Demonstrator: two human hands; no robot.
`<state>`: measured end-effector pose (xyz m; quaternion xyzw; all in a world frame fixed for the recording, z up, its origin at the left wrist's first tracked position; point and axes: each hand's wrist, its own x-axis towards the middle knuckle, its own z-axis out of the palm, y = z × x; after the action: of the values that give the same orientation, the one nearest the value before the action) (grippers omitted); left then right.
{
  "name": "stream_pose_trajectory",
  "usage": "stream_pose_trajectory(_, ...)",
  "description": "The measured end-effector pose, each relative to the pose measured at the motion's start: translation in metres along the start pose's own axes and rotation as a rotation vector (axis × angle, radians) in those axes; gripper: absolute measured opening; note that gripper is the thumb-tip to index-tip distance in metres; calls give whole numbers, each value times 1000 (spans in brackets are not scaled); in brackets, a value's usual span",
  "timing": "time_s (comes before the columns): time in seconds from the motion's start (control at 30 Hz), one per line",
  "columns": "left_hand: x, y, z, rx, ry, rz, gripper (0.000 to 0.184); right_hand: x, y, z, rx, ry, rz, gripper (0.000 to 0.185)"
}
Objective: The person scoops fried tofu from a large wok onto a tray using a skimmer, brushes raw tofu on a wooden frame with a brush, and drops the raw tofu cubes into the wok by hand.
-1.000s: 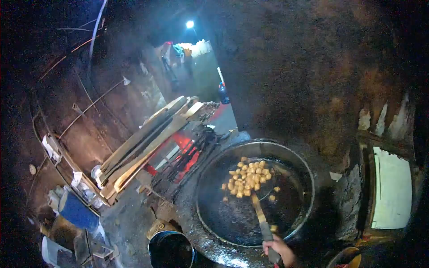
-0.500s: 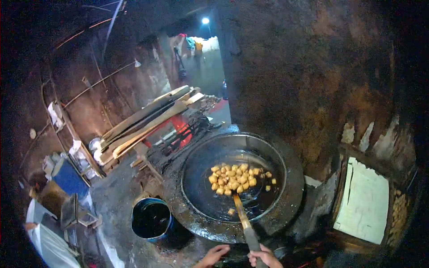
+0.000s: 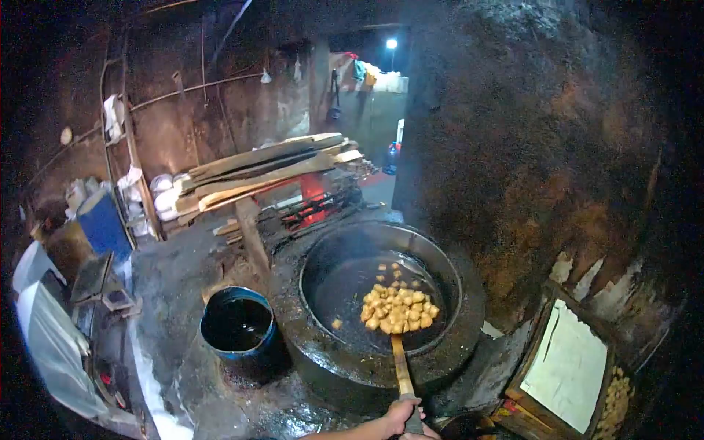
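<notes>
My left hand is wrapped round the handle of a long-handled skimmer. Behind it, at the bottom edge, my right hand is closed on the handle's lower end, partly cut off. The skimmer's head is hidden under a heap of golden-brown fried cubes, perhaps tofu. This heap sits in the near right part of a large round wok with dark, shiny oil. A few loose cubes float beyond the heap, and one lies to its left.
The wok is set into a dark stove. To its left stands a blue-rimmed bucket with dark liquid. Split wood is stacked behind. A framed pale sheet leans at the right, and a dark wall rises behind it.
My left hand was open beside the handle and now grips it. The cubes have shifted nearer to me in the wok, with some stray ones now on the far side. The view has turned left.
</notes>
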<state>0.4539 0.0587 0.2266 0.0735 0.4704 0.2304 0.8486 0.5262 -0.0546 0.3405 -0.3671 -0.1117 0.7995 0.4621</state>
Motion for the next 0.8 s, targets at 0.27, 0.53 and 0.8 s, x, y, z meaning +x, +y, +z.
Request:
stream_pose_trajectory(0.27,16,-53,-23,35,-20,60,10,-21,38,-36,198,133,57,8)
stream_pose_trajectory(0.53,-18,-57,49,368,313,317,31,-40,2,-83,-219,79,-40,16)
stream_pose_trajectory(0.8,-7,-13,99,369,243,560,26,-20,-60,-85,-235,-57,-45,26)
